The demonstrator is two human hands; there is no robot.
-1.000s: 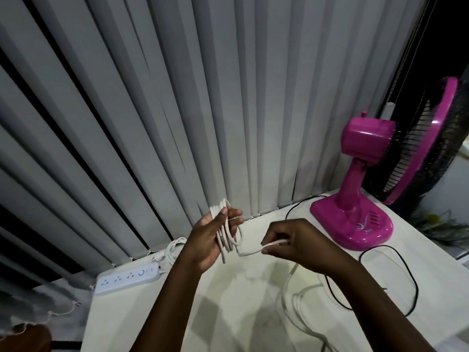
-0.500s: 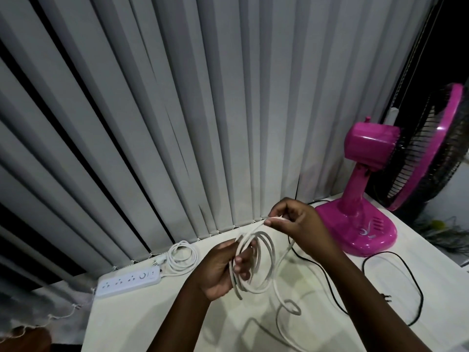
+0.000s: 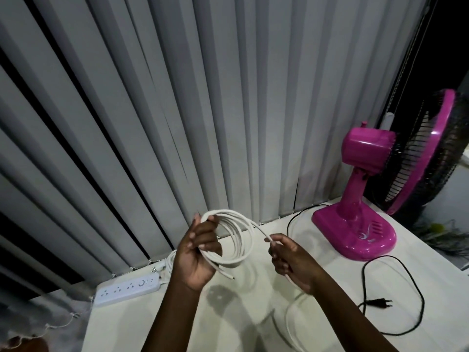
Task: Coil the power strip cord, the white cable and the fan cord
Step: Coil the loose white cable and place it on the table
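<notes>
My left hand point(image 3: 196, 252) grips several round loops of the white cable point(image 3: 239, 240), held upright above the table. From the top of the coil the cable runs to my right hand point(image 3: 291, 262), which pinches it, and the slack trails down onto the table. The white power strip point(image 3: 127, 288) lies at the table's back left; its coiled cord point(image 3: 170, 262) is mostly hidden behind my left hand. The pink fan point(image 3: 365, 194) stands at the back right, and its black cord point(image 3: 406, 303) lies loose on the table with the plug point(image 3: 379, 303) near the right edge.
Grey vertical blinds point(image 3: 203, 110) hang right behind the white table point(image 3: 228, 326). The table's left edge drops off just past the power strip. A green plant point(image 3: 441, 229) sits lower, beyond the fan on the right.
My right hand has swung from above the coil down to its right, adding a loop. My left hand has lifted and turned the coil more upright.
</notes>
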